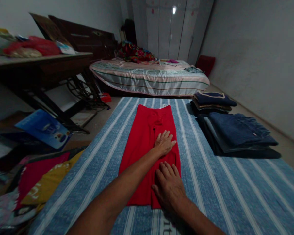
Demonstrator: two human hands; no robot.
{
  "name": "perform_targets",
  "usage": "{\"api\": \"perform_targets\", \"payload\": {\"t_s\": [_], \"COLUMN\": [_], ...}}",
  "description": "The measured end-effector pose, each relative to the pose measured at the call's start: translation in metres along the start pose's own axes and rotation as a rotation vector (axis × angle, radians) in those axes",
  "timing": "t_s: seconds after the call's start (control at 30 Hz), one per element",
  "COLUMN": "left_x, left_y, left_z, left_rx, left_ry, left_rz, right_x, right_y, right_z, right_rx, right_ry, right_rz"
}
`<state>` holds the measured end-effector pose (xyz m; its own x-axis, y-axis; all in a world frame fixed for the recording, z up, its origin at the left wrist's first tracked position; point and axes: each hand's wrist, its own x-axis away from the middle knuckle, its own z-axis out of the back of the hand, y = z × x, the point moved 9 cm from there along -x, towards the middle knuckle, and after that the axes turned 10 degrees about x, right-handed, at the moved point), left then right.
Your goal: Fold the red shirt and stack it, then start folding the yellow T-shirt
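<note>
A pair of red trousers point(139, 156) lies spread flat on a blue striped cloth point(103, 156), its waist toward the far end. My left hand point(164, 143) rests flat on the upper part of the right leg, fingers spread. Closer to me, my right hand point(170, 182) presses flat on the lower part of the same leg, with its fingers stretched out. Neither hand grips the fabric. Some creases show near the crotch, just beyond my left hand.
Folded jeans point(237, 130) are stacked at the right, with a pile of folded dark clothes point(213, 101) behind them. A sewing table point(78, 57) stands at the left above a blue box point(45, 129). Loose clothes point(46, 182) lie at the lower left; a bed point(149, 81) stands beyond.
</note>
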<state>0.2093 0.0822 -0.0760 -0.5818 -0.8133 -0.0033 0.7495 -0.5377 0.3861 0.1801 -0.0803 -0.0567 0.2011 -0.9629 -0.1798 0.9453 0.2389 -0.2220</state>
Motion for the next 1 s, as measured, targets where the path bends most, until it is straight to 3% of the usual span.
{"api": "perform_targets", "payload": {"t_s": [0.1,0.3,0.43,0.5,0.6,0.7,0.77,0.87,1.0], "left_x": [-0.009,-0.022,-0.014,-0.004,0.016,0.038,0.052,0.073,0.097], "left_y": [0.000,-0.004,-0.003,-0.001,0.002,0.005,0.006,0.006,0.006], "left_z": [-0.008,-0.006,-0.005,-0.004,-0.002,0.005,0.011,0.017,0.017], "left_rx": [0.033,0.017,0.013,0.021,0.028,0.019,0.003,-0.015,-0.031], "left_ry": [-0.039,-0.010,-0.021,-0.040,-0.080,-0.067,-0.033,-0.005,0.004], "left_rz": [0.000,-0.009,-0.034,-0.052,-0.069,-0.075,-0.072,-0.086,-0.122], "right_x": [-0.002,-0.002,-0.002,-0.006,-0.026,-0.052,-0.071,-0.096,-0.114], "right_y": [-0.002,-0.010,-0.007,0.010,0.067,0.142,0.170,0.187,0.186], "right_z": [-0.003,-0.005,0.014,0.033,0.051,0.038,0.028,0.005,-0.016], "right_rx": [-0.005,-0.021,-0.163,-0.257,-0.327,-0.401,-0.432,-0.520,-0.573], "right_ry": [-0.022,0.013,0.134,0.233,0.279,0.107,0.044,-0.070,-0.168], "right_rz": [-0.015,0.002,0.074,0.074,-0.116,-0.520,-0.617,-0.699,-0.772]}}
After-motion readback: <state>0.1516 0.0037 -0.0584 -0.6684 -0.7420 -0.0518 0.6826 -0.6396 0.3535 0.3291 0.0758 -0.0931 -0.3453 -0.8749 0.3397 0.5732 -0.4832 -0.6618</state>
